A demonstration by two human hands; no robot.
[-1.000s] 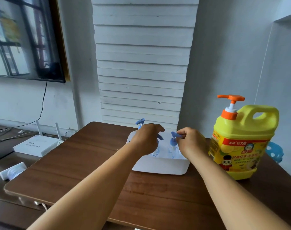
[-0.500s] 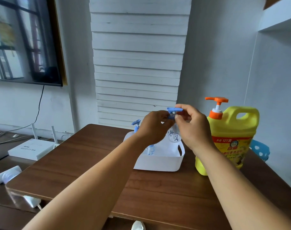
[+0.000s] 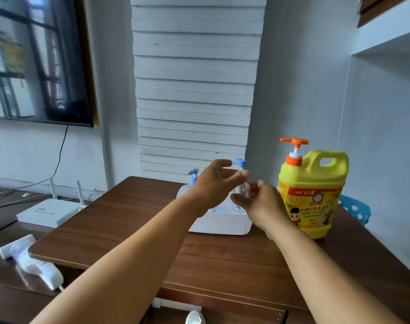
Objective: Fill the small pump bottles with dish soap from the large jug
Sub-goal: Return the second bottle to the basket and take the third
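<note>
My right hand (image 3: 261, 203) grips a small clear pump bottle (image 3: 242, 190) with a blue pump head, holding it up above the white bin (image 3: 222, 224). Spread fingers of my left hand (image 3: 212, 183) touch the bottle's neck just under that pump head; the thumb stands apart from it. A second small bottle with a blue pump (image 3: 193, 175) stands in the bin's far left corner, partly hidden by my left hand. The large yellow jug (image 3: 313, 195) with an orange pump stands upright on the brown table (image 3: 222, 260), right of the bin.
A white router (image 3: 47, 212) and a white handheld device (image 3: 33, 263) lie on the lower surface to the left. A blue stool (image 3: 355, 208) shows behind the jug. White slatted panels and a grey wall stand behind the table.
The bottle was lifted out of the bin with both hands. My right hand has since slid from the pump head down to the body, and my left hand's grip has loosened.
</note>
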